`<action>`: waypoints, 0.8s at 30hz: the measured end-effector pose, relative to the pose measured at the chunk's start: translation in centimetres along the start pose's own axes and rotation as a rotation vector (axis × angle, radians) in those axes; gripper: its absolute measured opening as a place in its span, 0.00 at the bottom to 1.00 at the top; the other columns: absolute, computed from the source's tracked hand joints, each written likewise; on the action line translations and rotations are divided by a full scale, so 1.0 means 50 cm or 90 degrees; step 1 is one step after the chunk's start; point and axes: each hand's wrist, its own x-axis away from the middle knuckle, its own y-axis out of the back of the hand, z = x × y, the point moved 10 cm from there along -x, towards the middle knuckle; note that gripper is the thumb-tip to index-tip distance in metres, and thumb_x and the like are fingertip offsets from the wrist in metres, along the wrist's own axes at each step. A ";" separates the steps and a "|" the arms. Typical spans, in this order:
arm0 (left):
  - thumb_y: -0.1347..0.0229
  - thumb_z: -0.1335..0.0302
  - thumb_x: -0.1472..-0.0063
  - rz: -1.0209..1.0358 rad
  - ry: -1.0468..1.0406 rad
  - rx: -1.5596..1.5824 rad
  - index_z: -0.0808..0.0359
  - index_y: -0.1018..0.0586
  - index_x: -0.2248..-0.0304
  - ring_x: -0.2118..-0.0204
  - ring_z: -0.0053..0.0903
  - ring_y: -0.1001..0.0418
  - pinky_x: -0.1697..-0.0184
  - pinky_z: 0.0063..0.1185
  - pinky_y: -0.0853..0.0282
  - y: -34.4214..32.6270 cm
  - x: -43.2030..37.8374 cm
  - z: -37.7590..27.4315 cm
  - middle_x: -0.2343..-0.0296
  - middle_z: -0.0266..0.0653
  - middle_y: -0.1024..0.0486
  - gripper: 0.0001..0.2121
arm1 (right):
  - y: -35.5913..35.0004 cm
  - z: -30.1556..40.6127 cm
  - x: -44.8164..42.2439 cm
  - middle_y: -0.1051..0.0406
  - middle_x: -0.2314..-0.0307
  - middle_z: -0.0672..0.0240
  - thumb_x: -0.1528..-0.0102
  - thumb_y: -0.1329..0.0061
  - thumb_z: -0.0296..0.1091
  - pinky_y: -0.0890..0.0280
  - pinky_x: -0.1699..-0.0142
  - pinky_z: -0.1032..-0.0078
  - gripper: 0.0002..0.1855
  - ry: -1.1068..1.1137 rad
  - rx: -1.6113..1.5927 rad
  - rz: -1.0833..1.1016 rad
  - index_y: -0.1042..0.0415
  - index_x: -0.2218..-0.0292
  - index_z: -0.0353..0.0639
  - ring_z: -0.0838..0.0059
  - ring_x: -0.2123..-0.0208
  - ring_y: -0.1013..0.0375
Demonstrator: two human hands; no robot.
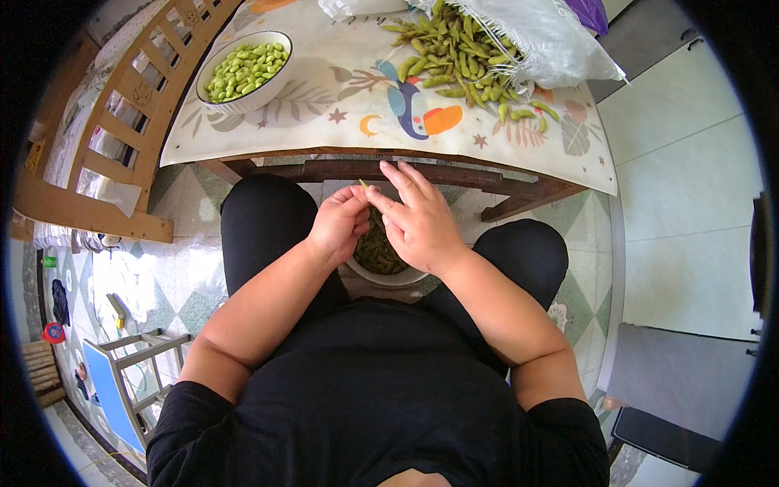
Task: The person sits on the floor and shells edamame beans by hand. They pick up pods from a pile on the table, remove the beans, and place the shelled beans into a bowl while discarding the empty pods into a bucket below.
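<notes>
Above a bucket between the knees, my left hand (342, 224) pinches a small green soybean pod (364, 184), whose tip shows over the fingertips. My right hand (421, 222) meets it from the other side, its index fingertip at the pod and its other fingers spread upward. Most of the pod is hidden by the fingers. Below, the pale bucket (389, 280) holds dark green-brown empty-looking hulls (382, 249). On the table, a white dark-rimmed bowl (243, 105) contains shelled green beans (246, 70). Unshelled pods (453, 55) lie heaped at the table's right.
A white woven sack (548, 49) lies open beside the pods on the table with a printed cover (304, 131). Its wooden crossbar (401, 173) runs just beyond the hands. A wooden slatted bed rail (115, 122) stands left; a blue-topped stool (112, 389) lies on its side lower left.
</notes>
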 end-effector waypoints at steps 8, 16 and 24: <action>0.47 0.71 0.48 0.004 0.003 0.002 0.62 0.28 0.74 0.86 0.07 0.49 0.84 0.10 0.55 -0.003 0.001 -0.001 0.86 0.20 0.40 0.05 | 0.023 -0.041 0.013 0.36 0.64 0.57 0.61 0.55 0.23 0.41 0.57 0.67 0.07 -0.074 -0.124 -0.095 0.33 0.74 0.40 0.57 0.61 0.38; 0.48 0.75 0.48 0.059 -0.078 -0.130 0.64 0.28 0.77 0.81 0.11 0.41 0.81 0.11 0.48 -0.043 0.023 -0.023 0.75 0.31 0.29 0.03 | -0.134 -0.130 0.093 0.32 0.77 0.70 0.51 0.53 0.34 0.41 0.77 0.90 0.11 -0.588 -0.750 0.161 0.33 0.68 0.37 0.85 0.79 0.36; 0.46 0.77 0.51 0.070 -0.112 -0.158 0.64 0.29 0.76 0.78 0.11 0.37 0.77 0.10 0.44 -0.035 0.022 -0.027 0.78 0.29 0.30 0.04 | -0.145 -0.121 0.102 0.31 0.77 0.66 0.53 0.51 0.32 0.37 0.76 0.87 0.10 -0.631 -0.841 0.180 0.32 0.70 0.35 0.82 0.80 0.33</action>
